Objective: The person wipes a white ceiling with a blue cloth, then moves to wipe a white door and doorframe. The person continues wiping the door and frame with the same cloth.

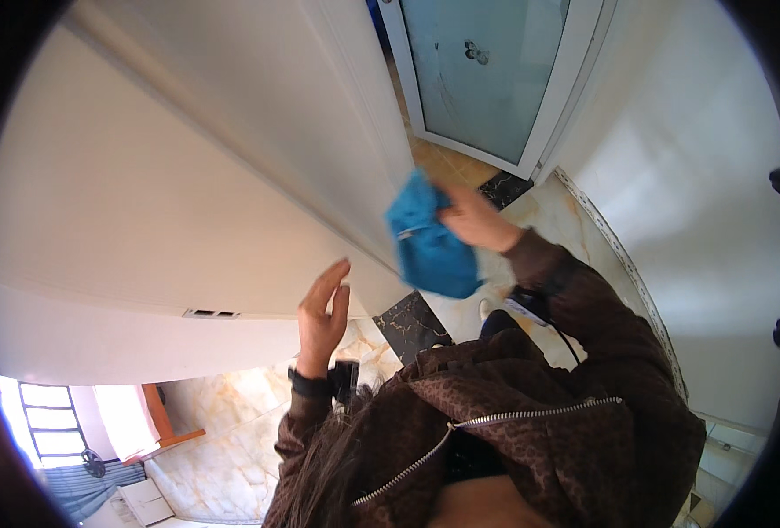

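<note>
A blue cloth (433,247) hangs bunched from my right hand (475,218), whose fingers pinch its upper edge. Both the cloth and that hand are a little blurred. My left hand (324,313) is raised before a pale door (185,198), with nothing in it and thumb and fingers apart. It is near the door's edge; whether it touches the surface I cannot tell. A metal latch plate (211,313) sits in that door's edge, to the left of my left hand.
A white-framed frosted glass door (482,79) with a butterfly decal stands ahead. White wall (700,198) runs along the right. Dark marble threshold strips (413,327) cross the pale marble-patterned floor (231,422). At lower left are a barred window (50,422), a blue curtain (93,492) and a white cabinet (145,501).
</note>
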Tool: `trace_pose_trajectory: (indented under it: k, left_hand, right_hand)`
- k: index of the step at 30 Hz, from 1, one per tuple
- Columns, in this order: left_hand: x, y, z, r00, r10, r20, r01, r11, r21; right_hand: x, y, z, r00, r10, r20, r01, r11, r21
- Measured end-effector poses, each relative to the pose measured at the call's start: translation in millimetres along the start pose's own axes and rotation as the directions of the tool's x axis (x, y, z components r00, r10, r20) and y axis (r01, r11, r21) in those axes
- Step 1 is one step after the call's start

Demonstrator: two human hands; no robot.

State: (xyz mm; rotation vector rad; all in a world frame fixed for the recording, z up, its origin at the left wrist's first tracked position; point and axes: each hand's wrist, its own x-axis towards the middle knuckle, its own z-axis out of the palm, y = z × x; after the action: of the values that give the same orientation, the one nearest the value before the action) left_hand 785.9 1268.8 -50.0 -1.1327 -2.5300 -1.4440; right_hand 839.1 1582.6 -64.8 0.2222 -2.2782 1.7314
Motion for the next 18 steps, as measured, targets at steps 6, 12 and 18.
trace_pose_trajectory:
  k: [6,12,18]
  left_hand:
    - [-36.1,-16.0,35.3,0.867,-0.384,0.317,0.412,0.911,-0.023]
    - [65.9,-7.3,141.1,0.867,-0.241,0.436,0.247,0.968,0.043]
    - [199.0,29.4,213.8,0.916,-0.175,0.361,0.140,0.983,0.120]
  right_hand:
    - [-116.0,44.9,-165.1,0.693,0.196,-0.694,-0.372,0.921,-0.112]
    - [-163.8,67.2,-283.6,0.616,0.064,-0.785,-0.322,0.930,-0.177]
    - [-94.5,85.1,-386.6,0.712,0.036,-0.701,-0.323,0.903,-0.282]
